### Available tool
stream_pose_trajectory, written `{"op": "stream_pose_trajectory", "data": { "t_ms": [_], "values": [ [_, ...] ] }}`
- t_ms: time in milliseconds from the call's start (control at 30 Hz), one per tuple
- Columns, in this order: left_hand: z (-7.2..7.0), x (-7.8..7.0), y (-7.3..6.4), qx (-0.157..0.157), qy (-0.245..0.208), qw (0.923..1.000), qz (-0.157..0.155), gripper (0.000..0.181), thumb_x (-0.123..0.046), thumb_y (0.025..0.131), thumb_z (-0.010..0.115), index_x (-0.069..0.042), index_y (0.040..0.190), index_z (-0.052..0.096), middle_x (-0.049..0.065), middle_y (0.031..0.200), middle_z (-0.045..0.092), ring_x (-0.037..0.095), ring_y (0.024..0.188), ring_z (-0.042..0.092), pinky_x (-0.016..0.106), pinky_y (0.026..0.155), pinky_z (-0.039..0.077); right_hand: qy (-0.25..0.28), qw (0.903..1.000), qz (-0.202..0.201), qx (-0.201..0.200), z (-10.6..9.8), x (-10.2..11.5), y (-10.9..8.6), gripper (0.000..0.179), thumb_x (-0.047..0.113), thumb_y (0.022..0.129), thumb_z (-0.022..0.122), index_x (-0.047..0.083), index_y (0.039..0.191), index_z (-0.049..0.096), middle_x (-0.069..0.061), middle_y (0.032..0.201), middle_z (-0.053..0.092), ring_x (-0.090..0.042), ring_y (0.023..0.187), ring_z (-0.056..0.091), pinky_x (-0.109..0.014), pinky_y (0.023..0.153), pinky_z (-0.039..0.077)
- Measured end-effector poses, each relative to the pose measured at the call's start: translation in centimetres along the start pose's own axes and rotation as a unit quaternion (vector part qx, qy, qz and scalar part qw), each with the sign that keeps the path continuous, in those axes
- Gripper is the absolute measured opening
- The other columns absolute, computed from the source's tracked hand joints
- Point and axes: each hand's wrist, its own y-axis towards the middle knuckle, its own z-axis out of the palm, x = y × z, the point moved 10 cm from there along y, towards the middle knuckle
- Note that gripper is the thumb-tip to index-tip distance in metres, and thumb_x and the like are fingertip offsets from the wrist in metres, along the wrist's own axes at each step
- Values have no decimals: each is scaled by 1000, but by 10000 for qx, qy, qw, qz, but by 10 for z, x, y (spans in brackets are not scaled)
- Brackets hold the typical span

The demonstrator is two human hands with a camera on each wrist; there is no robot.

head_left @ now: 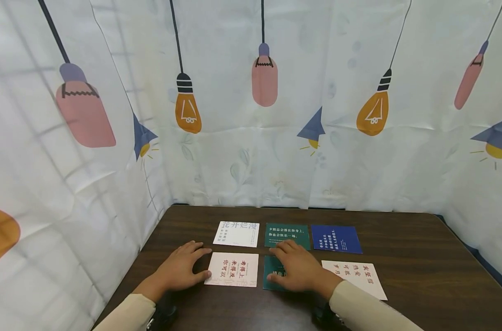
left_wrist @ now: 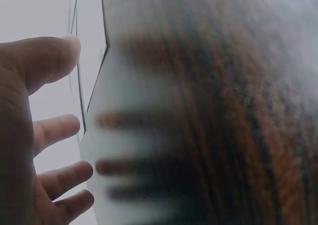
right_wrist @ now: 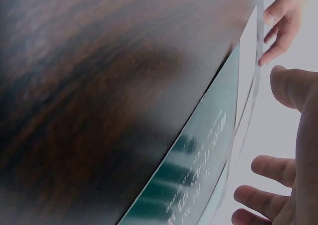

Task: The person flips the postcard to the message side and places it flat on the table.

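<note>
My left hand (head_left: 183,265), fingers spread and slightly bent, is at the left edge of a pale card (head_left: 234,270) with red characters. Its thumb tip is near that card's edge; whether it touches I cannot tell. Over the lower green card (right_wrist: 198,150) is my right hand (head_left: 296,267), fingers relaxed and apart. It hides much of that card, and its fingertips overlap the bottom of the upper green card (head_left: 288,230) in the head view. In the right wrist view the hand appears above the green card with a gap. Neither hand holds anything.
On the dark wooden table (head_left: 424,257) also lie a white card (head_left: 236,235), a blue card (head_left: 337,239) and a pale card (head_left: 360,278) with red characters, partly behind the right wrist. A curtain (head_left: 251,170) printed with lamps closes off the back and sides.
</note>
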Motion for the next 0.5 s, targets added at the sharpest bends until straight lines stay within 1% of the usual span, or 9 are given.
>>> {"op": "stream_pose_trajectory", "data": {
  "t_ms": [300,500],
  "values": [
    [3,2,1,46,-78,10000,-29,66,-55,89,72,-15,141,62,20,148,50,47,142,38,67,109,30,-35,9999,-135,91,5,9,4,75,65,95,60,14,150,52,-7,148,50,-31,140,42,-55,110,39],
    [4,3,3,3,-56,10000,-24,65,-54,89,72,-15,140,62,20,147,51,47,142,38,67,109,30,-11,9998,-88,168,11,11,8,75,65,94,59,15,150,52,-6,150,49,-32,142,40,-56,111,36]
  ]
}}
